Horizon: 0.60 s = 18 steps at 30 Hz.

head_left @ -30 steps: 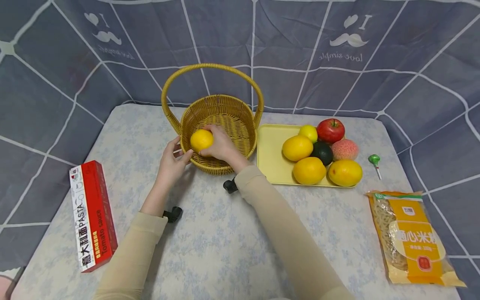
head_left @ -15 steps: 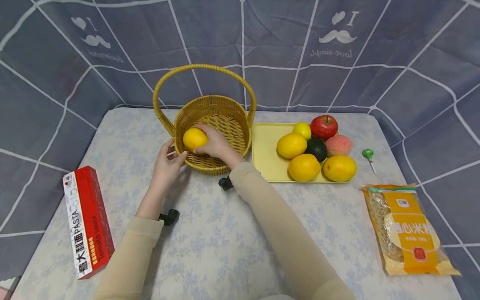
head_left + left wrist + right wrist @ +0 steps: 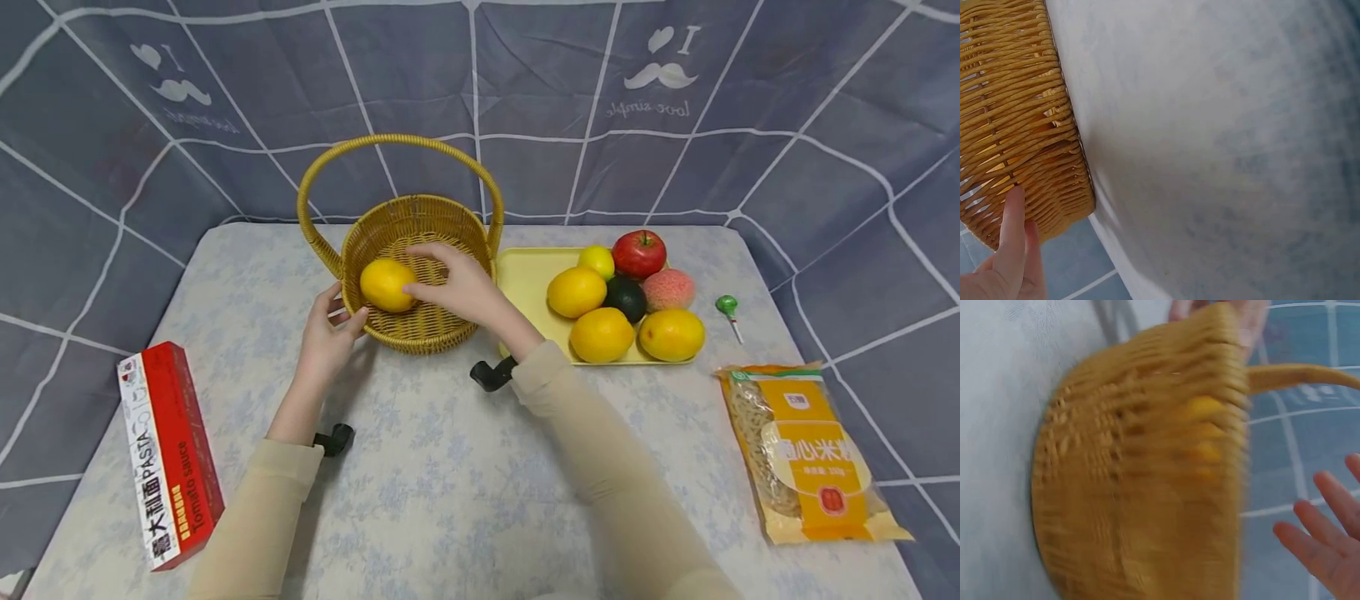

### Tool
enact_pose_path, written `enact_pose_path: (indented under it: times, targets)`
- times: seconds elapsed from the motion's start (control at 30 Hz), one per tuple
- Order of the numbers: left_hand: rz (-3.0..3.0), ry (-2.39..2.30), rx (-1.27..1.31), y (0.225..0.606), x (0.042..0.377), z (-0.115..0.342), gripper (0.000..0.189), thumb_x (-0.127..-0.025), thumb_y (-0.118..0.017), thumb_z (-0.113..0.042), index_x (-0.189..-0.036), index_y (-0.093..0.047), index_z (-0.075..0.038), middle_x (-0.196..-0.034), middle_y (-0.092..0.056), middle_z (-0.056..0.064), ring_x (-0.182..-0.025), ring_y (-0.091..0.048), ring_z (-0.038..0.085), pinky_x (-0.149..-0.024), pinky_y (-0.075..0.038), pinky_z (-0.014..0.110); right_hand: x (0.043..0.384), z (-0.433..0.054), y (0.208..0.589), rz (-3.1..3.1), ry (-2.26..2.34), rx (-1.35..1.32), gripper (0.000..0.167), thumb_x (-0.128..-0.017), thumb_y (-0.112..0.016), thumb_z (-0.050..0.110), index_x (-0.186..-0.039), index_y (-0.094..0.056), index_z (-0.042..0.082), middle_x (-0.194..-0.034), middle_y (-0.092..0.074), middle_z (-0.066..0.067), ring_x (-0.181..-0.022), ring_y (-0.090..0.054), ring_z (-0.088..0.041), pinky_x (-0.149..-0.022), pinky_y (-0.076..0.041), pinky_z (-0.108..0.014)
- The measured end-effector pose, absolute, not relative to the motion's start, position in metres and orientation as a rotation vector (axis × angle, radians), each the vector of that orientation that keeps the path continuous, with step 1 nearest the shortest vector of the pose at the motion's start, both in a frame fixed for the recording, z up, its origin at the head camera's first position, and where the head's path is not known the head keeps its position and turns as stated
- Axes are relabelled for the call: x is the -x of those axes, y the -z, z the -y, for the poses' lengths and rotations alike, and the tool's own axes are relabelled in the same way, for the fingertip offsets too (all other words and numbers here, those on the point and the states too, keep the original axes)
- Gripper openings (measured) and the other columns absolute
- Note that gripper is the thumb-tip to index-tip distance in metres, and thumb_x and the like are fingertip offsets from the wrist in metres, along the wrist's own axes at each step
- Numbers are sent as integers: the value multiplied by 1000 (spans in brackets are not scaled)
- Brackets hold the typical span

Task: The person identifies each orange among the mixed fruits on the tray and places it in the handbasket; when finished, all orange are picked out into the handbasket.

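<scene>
A yellow oval fruit, lemon-like, lies against the left inner wall of the woven basket, which has a tall hoop handle. Over the basket's inside, my right hand has its fingers extended, thumb tip right by the fruit's right side. The right wrist view shows that hand's spread fingers with nothing between them. My left hand touches the basket's left side from outside. In the left wrist view, its straight fingers rest against the wicker. Yellow shows through the weave in the right wrist view.
A cream tray right of the basket carries yellow fruits, a red apple, a dark green fruit and a pink peach-like fruit. A green lollipop, a noodle bag and a pasta box lie around.
My right hand has let go of the yellow fruit and drawn back to the right. The fruit stays in the basket. My left hand keeps its place at the basket's side.
</scene>
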<state>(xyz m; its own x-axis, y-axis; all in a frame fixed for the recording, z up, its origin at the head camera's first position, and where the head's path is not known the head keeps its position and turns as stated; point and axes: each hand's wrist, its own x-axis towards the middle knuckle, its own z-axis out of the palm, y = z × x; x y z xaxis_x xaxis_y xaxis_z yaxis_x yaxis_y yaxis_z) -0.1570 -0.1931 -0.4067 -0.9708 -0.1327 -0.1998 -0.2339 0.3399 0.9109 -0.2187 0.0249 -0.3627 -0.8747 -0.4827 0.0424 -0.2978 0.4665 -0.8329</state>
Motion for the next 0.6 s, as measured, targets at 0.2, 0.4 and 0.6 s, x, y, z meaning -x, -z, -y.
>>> enact_pose_path:
  times: [0.2,0.4,0.6]
  targets:
    - [-2469,-1731,336,407,157,195,71,-102,-52,-24,-160,-11,-16,-154,-27,20,-138,-37,33,-106,-51,45,189,-86,353,-2417,1544,718,48,-92,-71,23,-136,-57,11,-135,-60,-4,-127,-54,-18,-111,-46,-37]
    - [-2475,-1709,346,407,157,196,71,-103,-52,-23,-160,-10,-15,-153,-27,21,-138,-38,33,-105,-51,44,165,-142,356,-2449,1576,666,45,-89,-74,18,-132,-60,11,-134,-61,-4,-126,-55,-18,-111,-47,-39]
    - [-2497,-1675,325,405,159,195,71,-103,-51,-23,-160,-8,-13,-153,-27,23,-139,-37,35,-105,-51,44,146,-194,362,-2557,1529,552,53,-86,-77,15,-134,-57,9,-136,-59,-7,-128,-53,-25,-114,-42,-44]
